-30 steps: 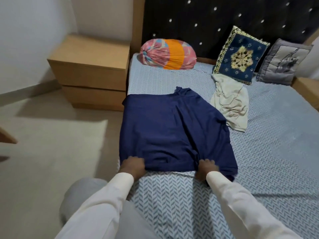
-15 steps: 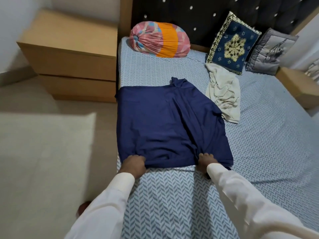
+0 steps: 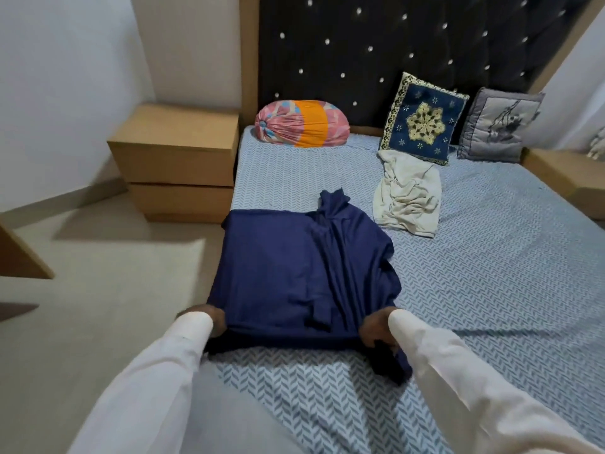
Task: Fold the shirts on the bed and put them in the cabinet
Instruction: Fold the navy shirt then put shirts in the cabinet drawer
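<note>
A navy blue shirt (image 3: 294,273) lies spread on the bed (image 3: 491,273) near its left edge, collar end pointing toward the headboard. My left hand (image 3: 209,317) grips the shirt's near left corner, mostly hidden by the cloth and my white sleeve. My right hand (image 3: 376,329) grips the near right part of the hem, which is lifted slightly off the sheet. A crumpled cream shirt (image 3: 407,194) lies farther back, right of the navy one.
A pink and orange bolster (image 3: 302,124), a blue embroidered cushion (image 3: 424,119) and a grey cushion (image 3: 501,126) lean at the dark headboard. A wooden nightstand (image 3: 176,162) stands left of the bed, another wooden unit (image 3: 563,178) at the right. Bare floor lies left.
Both hands have pulled the shirt's near hem toward me and raised it; the cloth now bunches with folds on the right. The camera has tilted up and back.
</note>
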Action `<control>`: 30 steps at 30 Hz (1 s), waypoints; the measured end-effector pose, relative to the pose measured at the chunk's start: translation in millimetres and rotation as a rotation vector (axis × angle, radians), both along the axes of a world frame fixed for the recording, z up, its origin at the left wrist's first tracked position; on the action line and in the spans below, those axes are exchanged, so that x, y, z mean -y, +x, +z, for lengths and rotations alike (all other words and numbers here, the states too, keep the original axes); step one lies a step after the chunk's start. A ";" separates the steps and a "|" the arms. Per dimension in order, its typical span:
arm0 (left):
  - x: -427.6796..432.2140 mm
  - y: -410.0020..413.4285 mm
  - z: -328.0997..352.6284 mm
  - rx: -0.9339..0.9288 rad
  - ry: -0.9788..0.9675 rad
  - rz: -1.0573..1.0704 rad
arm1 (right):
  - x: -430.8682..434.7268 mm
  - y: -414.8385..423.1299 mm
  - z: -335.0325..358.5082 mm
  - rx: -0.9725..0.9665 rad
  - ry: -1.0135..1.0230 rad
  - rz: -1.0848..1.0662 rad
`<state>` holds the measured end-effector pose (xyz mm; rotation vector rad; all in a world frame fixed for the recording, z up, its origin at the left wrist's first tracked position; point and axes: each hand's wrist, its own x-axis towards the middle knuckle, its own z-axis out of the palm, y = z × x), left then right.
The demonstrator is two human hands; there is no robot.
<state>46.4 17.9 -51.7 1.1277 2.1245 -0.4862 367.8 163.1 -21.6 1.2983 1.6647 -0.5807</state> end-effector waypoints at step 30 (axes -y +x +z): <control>-176.1 -5.7 159.4 -0.129 1.022 0.193 | -169.7 29.6 166.8 -1.154 1.340 -0.266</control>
